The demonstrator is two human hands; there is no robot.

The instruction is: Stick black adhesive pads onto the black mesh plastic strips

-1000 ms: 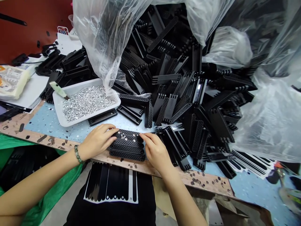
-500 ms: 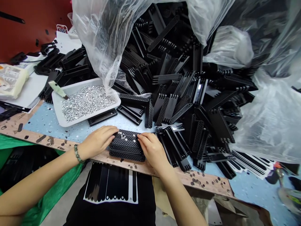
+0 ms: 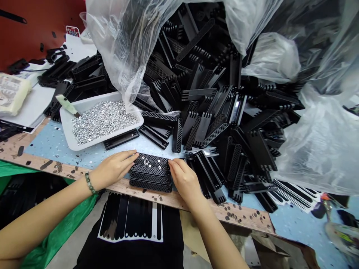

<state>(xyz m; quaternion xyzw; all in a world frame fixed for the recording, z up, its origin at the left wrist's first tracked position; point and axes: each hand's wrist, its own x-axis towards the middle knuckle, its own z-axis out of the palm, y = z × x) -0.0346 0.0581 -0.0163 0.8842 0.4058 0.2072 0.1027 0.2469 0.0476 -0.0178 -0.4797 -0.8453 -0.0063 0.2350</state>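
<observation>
Several black plastic strips with a lattice surface lie side by side in a small block at the table's front edge. Small shiny metal nuts are scattered on the far strips of the block. My left hand, wearing a beaded bracelet, has its fingers closed against the block's far left end. At the right end, my right hand has thumb and fingers pinched together, touching the strip ends; anything small between the fingertips is hidden. A white tray full of the same metal pieces stands behind my left hand.
A green-handled scoop or brush rests in the tray. Behind is a large heap of black slotted parts under clear plastic sheeting. Black strips on white backing sheets lie right; another such sheet rests on my lap.
My right fingertips have shifted slightly right, from over the far strips to their right end. My left hand has drawn back slightly to the left. The nuts look unchanged.
</observation>
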